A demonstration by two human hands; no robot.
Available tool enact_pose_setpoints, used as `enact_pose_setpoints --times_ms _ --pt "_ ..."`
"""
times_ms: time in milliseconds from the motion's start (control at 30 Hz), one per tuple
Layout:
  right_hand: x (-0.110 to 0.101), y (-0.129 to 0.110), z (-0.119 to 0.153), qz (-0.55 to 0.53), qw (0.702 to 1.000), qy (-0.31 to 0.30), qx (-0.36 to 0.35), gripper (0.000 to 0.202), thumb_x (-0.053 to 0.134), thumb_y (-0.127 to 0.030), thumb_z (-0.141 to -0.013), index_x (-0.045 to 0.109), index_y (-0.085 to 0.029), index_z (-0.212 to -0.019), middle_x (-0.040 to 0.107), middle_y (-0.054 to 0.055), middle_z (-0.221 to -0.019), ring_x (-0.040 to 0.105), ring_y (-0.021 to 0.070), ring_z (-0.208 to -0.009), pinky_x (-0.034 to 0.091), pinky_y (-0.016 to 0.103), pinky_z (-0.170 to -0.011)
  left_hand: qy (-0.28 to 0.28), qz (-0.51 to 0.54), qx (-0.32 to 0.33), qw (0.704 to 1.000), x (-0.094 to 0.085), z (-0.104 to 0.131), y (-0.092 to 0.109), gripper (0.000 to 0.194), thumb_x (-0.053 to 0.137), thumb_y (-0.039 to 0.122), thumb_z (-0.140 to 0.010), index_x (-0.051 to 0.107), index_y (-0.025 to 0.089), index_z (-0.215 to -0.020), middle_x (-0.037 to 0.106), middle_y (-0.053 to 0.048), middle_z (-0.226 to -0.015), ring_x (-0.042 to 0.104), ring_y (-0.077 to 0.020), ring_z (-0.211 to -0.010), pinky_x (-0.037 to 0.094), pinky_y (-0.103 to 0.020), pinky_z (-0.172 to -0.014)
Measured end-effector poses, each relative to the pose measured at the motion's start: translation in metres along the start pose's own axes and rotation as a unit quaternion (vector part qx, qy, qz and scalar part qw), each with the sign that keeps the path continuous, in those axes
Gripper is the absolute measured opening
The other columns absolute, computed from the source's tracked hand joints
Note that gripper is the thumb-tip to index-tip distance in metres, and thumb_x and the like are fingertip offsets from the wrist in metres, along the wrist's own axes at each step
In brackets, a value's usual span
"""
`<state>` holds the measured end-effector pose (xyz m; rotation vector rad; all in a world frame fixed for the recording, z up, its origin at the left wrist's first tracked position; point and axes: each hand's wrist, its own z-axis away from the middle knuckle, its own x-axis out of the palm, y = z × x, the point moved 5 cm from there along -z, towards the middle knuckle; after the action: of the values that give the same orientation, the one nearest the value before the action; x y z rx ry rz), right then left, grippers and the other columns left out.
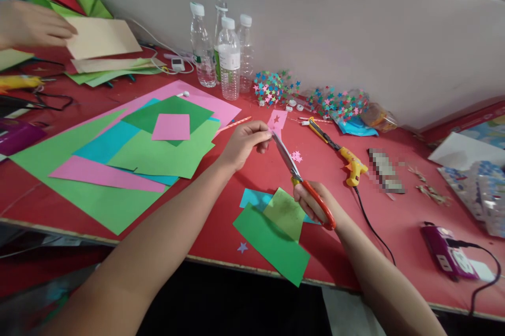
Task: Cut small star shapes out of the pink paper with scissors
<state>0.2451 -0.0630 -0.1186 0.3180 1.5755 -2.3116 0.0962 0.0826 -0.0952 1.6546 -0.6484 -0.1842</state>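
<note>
My right hand [311,200] grips scissors [319,204] with orange-red handles, their blades pointing up and left. Close to the blade tips, my left hand [250,141] is closed in a pinch; what lies between its fingertips is too small to make out. Just beyond them is a pink paper piece [281,115] with a star-shaped mark; I cannot tell whether the fingers touch it. Small pink paper stars [296,156] lie right of the blades. Below my hands are a dark green sheet [272,241], a light green piece [286,215] and blue paper [254,198].
Coloured sheets [118,210] overlap at left, with a pink square [171,126] on top. Plastic bottles [229,62] stand by the wall. Bags of stars [335,102], a yellow glue gun [354,165] and a purple power strip [450,257] are rightward. Another person's hand [37,26] holds cream paper [104,36].
</note>
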Motion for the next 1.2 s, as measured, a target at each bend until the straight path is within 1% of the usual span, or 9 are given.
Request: enact_pose_setpoints --times_ms 133,333,567,800,900,1033,1200 --pt "-0.0007 0.0006 -0.0019 0.026 0.999 -0.011 -0.028 0.05 0.047 -0.068 -0.082 0.049 -0.02 -0.068 0.041 -0.007 -0.036 0.036 0.0069 -0.031 0.03 0.02 -0.035 -0.014 -0.013 -0.011 1.0 -0.0009 -0.0011 -0.0027 0.015 0.063 0.025 -0.072 0.057 0.017 -0.061 0.054 0.003 -0.052 0.048 -0.0059 -0.047 0.037 -0.02 -0.048" --pt "-0.0009 0.001 -0.0022 0.035 0.999 -0.011 -0.036 0.052 0.046 -0.07 -0.082 0.048 -0.02 -0.069 0.041 -0.008 -0.037 0.035 0.007 -0.031 0.029 0.02 -0.035 -0.027 -0.01 -0.01 1.0 -0.0018 -0.0028 -0.0057 0.014 0.062 0.023 -0.072 0.056 0.016 -0.061 0.054 0.004 -0.051 0.047 -0.0051 -0.045 0.036 -0.019 -0.047" --pt "-0.0017 0.0 -0.0007 0.007 1.0 0.008 -0.005 0.049 0.054 -0.067 -0.078 0.047 -0.02 -0.066 0.038 -0.008 -0.036 0.032 0.0057 -0.029 0.024 0.019 -0.033 -0.02 -0.005 -0.018 1.0 -0.0015 -0.0021 -0.0051 0.014 0.062 0.022 -0.071 0.056 0.017 -0.06 0.052 0.004 -0.05 0.046 -0.0049 -0.045 0.035 -0.019 -0.046" --pt "-0.0002 0.0012 -0.0001 -0.002 1.0 0.01 -0.007 0.046 0.054 -0.063 -0.081 0.046 -0.021 -0.066 0.037 -0.009 -0.036 0.03 0.0056 -0.029 0.023 0.019 -0.033 -0.019 -0.006 -0.018 1.0 -0.0027 -0.0026 -0.0061 0.015 0.062 0.023 -0.072 0.056 0.017 -0.06 0.052 0.004 -0.05 0.045 -0.0051 -0.045 0.034 -0.02 -0.046" --pt "0.0006 0.0014 -0.0005 0.0 1.0 0.004 -0.013 0.048 0.051 -0.067 -0.081 0.047 -0.021 -0.068 0.037 -0.009 -0.036 0.03 0.0055 -0.029 0.022 0.02 -0.033 -0.023 -0.002 -0.016 1.0 -0.002 -0.0024 -0.0055 0.015 0.062 0.022 -0.072 0.055 0.017 -0.059 0.052 0.004 -0.05 0.045 -0.0048 -0.044 0.034 -0.019 -0.046" --pt "0.0017 0.0001 -0.0013 0.008 1.0 -0.007 -0.029 0.053 0.049 -0.072 -0.079 0.048 -0.02 -0.069 0.039 -0.009 -0.036 0.031 0.0058 -0.029 0.025 0.02 -0.034 -0.027 -0.005 -0.018 0.999 -0.0007 -0.0013 -0.0048 0.013 0.062 0.022 -0.071 0.056 0.017 -0.06 0.052 0.004 -0.049 0.045 -0.0051 -0.044 0.034 -0.02 -0.046" --pt "0.0001 0.0036 -0.0027 0.01 1.0 0.003 -0.025 0.053 0.049 -0.072 -0.08 0.048 -0.02 -0.069 0.039 -0.008 -0.036 0.031 0.006 -0.029 0.024 0.02 -0.034 -0.022 -0.009 -0.023 0.999 -0.0006 -0.0008 -0.0058 0.014 0.062 0.023 -0.072 0.056 0.017 -0.06 0.052 0.004 -0.049 0.045 -0.0052 -0.044 0.034 -0.02 -0.046"
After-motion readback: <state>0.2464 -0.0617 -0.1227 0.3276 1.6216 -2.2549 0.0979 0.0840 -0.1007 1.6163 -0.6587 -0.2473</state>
